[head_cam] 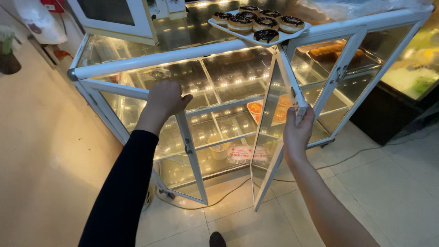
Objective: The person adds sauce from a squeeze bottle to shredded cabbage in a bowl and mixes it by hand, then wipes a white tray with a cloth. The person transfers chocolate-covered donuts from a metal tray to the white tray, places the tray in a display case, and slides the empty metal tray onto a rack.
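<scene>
Left hand (164, 99) raised at the end of a straight arm in a black sleeve (123, 187), knuckles up, grip wrapped over the top corner of the left glass door (183, 155); fingers curled down behind the frame, thumb jutting right. Right hand (298, 132) up on a bare forearm, palm away, grip pinched together on the edge of the right glass door (270, 137), just below its small metal latch.

Both doors swung outward toward the camera, standing open side by side, each a clear pane in a thin white-painted metal frame. Doors hinged to a display cabinet (151, 60) of glass and white tubing, rounded rail along the top front edge, lit from within by rows of small warm lights mirrored in the panes. Glass shelves inside; on the middle shelf a tray of orange pastries (260, 109), lower down a flat plastic packet (242, 153) and a pale round tub.

On the cabinet's glossy top, a white rectangular tray (238, 33) overhanging the front rail, loaded with ring doughnuts (265, 22) under shiny dark icing. Smooth pale floor tiles (388, 178) below, a thin cable trailing across them.
</scene>
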